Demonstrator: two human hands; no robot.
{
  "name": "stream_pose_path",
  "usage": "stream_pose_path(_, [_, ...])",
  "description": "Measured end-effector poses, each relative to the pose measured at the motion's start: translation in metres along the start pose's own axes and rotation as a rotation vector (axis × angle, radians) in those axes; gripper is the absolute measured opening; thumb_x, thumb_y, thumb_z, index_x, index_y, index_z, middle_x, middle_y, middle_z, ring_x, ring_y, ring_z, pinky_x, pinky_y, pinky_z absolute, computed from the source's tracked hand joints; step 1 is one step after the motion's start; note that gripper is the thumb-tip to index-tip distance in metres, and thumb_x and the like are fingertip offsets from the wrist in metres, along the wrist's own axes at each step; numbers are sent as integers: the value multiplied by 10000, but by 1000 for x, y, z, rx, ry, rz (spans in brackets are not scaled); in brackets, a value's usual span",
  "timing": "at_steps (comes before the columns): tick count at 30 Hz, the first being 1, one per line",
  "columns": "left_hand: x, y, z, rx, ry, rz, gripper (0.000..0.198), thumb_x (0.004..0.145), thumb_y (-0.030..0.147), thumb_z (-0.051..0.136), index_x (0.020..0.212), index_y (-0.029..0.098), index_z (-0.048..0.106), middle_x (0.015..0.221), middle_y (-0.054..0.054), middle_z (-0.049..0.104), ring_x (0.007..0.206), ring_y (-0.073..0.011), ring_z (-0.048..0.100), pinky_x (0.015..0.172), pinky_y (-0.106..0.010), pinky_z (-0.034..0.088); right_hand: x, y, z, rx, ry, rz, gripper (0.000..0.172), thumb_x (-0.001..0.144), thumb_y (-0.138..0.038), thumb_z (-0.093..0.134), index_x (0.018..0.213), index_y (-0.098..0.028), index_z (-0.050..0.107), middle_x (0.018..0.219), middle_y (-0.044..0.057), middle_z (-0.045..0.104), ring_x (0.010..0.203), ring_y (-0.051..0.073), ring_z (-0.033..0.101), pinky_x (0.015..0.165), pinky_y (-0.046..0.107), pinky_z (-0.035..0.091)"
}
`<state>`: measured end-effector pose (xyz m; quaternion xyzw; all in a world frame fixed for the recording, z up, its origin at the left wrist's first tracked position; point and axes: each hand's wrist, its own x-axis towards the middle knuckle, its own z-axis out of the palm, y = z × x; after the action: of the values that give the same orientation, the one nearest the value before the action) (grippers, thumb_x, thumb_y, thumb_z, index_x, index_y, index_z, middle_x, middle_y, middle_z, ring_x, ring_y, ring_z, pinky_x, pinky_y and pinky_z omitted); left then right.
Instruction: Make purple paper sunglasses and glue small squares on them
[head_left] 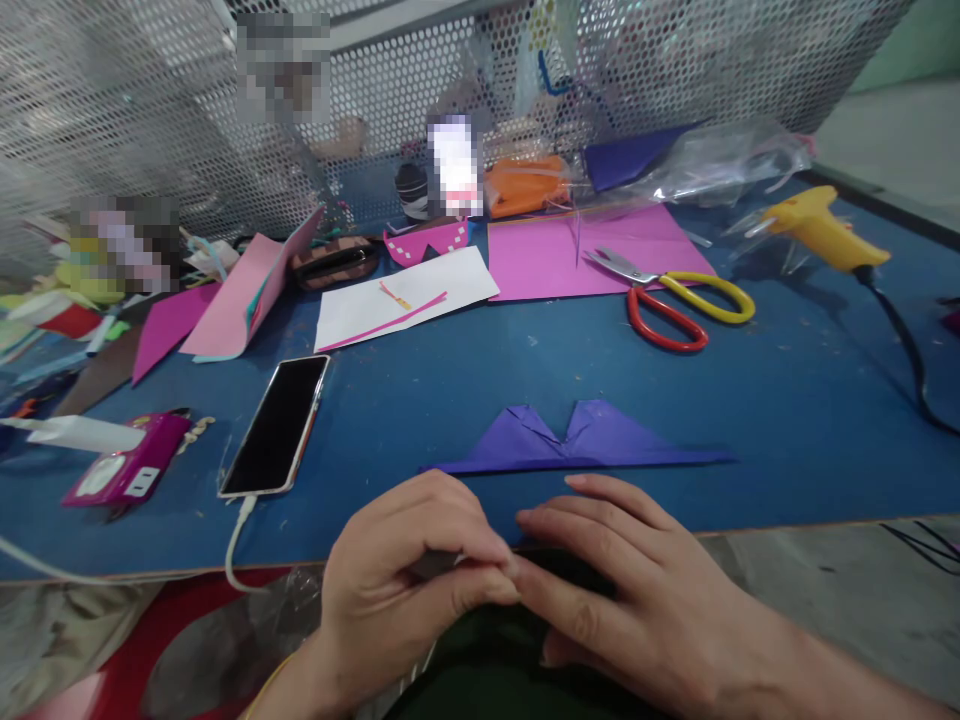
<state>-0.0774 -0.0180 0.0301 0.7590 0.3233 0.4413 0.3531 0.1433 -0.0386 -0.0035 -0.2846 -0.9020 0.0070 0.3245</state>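
Note:
My left hand is closed in a pinch, its thumb and index finger meeting at the tip of my right index finger. My right hand has its fingers stretched out and apart, with no object showing in it. Both hands are over my lap at the table's near edge. Just beyond them lies a folded purple paper, with two raised peaks and a V-shaped notch between them. Neither hand touches this paper. Whether something tiny sits between the pinched fingertips cannot be seen.
Scissors with red and yellow handles rest partly on pink paper. A yellow glue gun lies right, its cable trailing. A charging phone and purple packet are left. White paper holds pink strips; perforated metal stands behind.

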Motion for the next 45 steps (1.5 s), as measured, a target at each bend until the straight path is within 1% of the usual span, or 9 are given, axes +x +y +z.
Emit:
stream_pose_path(6, [1,2,-3,60,-45,66,131,806,109,758,880,188,683,742,8,704,704,-141,658,678,-282,568,-2,1,2,24,-5,8,394,968,-400,569,1331,-249,601,1114,42,717,1064,155,634,1115,395,378])
stream_pose_path(11, [5,3,-1,169,-105,61,82,884,212,693,810,189,667,707,-4,684,692,-143,649,645,-259,554,-1,1,0,21,-3,1,363,995,-418,511,1263,-205,634,1097,50,722,1037,147,638,1108,382,367])
stream_pose_path(14, [5,2,1,141,-72,55,114,898,256,679,809,190,655,688,-3,677,672,-143,643,630,-261,549,-2,1,-1,-2,-16,6,380,989,-429,519,1289,-218,616,1101,52,717,1028,151,638,1107,403,360])
stream_pose_path(18, [3,1,1,120,-73,68,70,866,200,715,905,185,660,749,-1,700,718,-143,657,676,-265,560,-4,-1,0,11,-19,23,368,979,-410,544,1294,-232,616,1076,36,710,982,139,633,1148,405,299])
stream_pose_path(23, [2,5,-2,114,-118,46,86,852,144,718,903,182,662,777,-4,699,748,-147,655,694,-271,556,-6,-2,2,25,-27,24,345,979,-384,550,1277,-232,635,1056,30,704,967,136,620,1182,400,228])
stream_pose_path(31, [3,4,0,85,-113,13,113,825,104,729,871,185,664,753,5,693,722,-146,652,688,-274,548,-5,-2,1,16,-27,28,369,976,-370,554,1316,-239,612,1053,32,703,957,144,625,1164,413,266])
stream_pose_path(37, [8,6,1,140,-139,11,93,895,197,670,809,188,636,710,-7,676,694,-147,640,664,-270,543,-6,-2,0,12,-34,25,358,966,-364,573,1286,-214,630,1067,36,698,996,158,617,1181,421,218])
stream_pose_path(41, [7,3,3,107,-116,12,106,896,199,672,802,184,626,714,2,678,702,-140,644,674,-264,543,-6,-1,-1,12,-23,26,376,965,-343,575,1310,-200,615,1074,42,689,989,161,608,1184,430,201])
stream_pose_path(45, [2,-1,5,85,-37,8,82,856,209,727,896,192,658,752,-2,699,713,-147,651,670,-272,547,-6,0,-1,1,-3,24,355,947,-312,605,1285,-209,634,1085,41,682,1001,170,599,1182,437,205])
